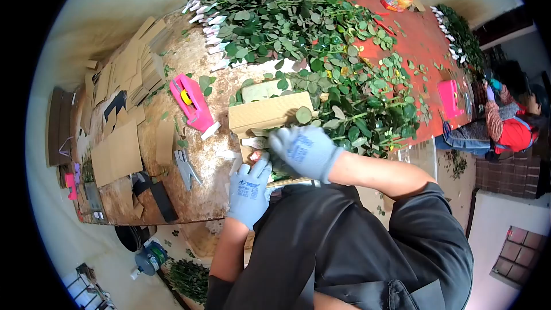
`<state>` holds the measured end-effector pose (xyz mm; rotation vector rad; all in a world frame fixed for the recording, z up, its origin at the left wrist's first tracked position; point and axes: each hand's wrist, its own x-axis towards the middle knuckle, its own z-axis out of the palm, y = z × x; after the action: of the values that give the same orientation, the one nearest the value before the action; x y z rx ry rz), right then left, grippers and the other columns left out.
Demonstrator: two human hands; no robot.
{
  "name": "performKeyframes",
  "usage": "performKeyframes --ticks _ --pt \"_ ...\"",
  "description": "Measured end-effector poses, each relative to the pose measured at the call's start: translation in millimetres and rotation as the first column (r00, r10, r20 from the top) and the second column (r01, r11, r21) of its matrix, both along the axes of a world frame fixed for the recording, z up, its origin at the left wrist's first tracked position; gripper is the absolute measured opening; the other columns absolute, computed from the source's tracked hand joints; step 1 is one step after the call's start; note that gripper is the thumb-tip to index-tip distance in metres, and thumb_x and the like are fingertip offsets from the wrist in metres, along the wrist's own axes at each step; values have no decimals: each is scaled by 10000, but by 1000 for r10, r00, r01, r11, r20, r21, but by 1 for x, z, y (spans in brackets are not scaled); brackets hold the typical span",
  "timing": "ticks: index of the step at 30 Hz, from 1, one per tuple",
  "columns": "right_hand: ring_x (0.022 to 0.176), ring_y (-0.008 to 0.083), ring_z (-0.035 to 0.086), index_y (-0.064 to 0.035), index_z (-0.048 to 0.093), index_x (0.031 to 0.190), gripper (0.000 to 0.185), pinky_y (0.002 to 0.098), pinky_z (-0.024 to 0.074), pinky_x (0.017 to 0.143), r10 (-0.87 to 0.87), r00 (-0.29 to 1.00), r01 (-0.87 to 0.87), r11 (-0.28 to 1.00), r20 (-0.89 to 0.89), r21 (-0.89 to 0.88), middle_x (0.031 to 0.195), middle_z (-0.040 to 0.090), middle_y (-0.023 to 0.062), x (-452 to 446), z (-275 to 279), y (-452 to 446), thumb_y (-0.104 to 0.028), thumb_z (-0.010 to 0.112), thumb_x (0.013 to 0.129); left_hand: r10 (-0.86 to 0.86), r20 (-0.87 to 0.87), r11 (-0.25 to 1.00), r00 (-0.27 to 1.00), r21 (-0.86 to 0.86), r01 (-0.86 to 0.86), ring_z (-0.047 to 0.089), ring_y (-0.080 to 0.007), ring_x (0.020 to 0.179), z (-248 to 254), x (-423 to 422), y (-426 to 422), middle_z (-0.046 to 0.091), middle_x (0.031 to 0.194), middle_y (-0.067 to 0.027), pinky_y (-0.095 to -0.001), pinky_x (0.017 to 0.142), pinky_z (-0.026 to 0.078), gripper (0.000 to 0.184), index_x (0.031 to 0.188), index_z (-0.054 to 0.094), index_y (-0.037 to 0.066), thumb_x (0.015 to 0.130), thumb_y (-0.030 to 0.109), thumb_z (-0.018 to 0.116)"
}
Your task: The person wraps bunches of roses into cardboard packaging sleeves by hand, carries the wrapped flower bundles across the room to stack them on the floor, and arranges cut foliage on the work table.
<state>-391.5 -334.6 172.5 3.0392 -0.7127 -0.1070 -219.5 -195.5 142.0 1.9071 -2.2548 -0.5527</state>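
Note:
My left hand (249,192), in a pale blue-grey glove, has its fingers bent at the near left side of a cardboard sheet (270,113). A pinkish flower head (255,155) shows just beyond its fingertips. My right hand (304,152), gloved alike, is curled over the near part of the cardboard, just right of the flower; what its fingers hold is hidden. Leafy rose stems (367,115) lie to the right of the cardboard. A pink tape dispenser (192,103) stands to the left, with a white strip (210,131) by its near end.
A large pile of leafy stems (275,17) with white-wrapped heads covers the far table. Cut cardboard (117,152) and a grey stapler-like tool (186,169) lie left. On the red tabletop (425,51) stands another pink dispenser (450,97). A co-worker (511,126) is at right.

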Motion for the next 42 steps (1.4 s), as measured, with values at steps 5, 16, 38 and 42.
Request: performKeyframes --ticks 5,16,38,42 --pt "721 275 702 -46 617 1119 246 415 543 619 86 994 -93 990 70 104 909 639 111 29 -66 -14 -206 610 932 -8 18 998 1000 67 7 568 -277 1080 8 -3 -2 576 1446 -54 -450 1022 457 582 1324 647 71 768 182 777" --pt "784 299 729 -93 640 1056 170 442 547 655 32 976 -89 962 218 260 947 648 119 20 -69 -23 -165 602 907 114 40 978 993 -178 -105 625 -319 1033 3 34 -43 675 1219 -130 -442 930 497 445 1301 654 43 893 212 708" --pt "827 306 738 -87 639 1088 189 443 564 698 56 993 -82 960 103 266 948 690 134 29 -65 -22 -167 607 919 174 159 972 972 -185 -144 613 -304 926 17 63 -21 671 1164 -141 -450 835 502 294 1148 706 64 895 205 654" --pt "815 306 733 -78 585 1171 250 453 554 655 49 985 -101 940 164 326 989 658 134 22 -68 -24 -183 581 945 -107 41 980 993 -163 112 593 -295 940 22 14 -33 669 1254 -111 -433 833 497 394 1252 683 49 879 172 648"
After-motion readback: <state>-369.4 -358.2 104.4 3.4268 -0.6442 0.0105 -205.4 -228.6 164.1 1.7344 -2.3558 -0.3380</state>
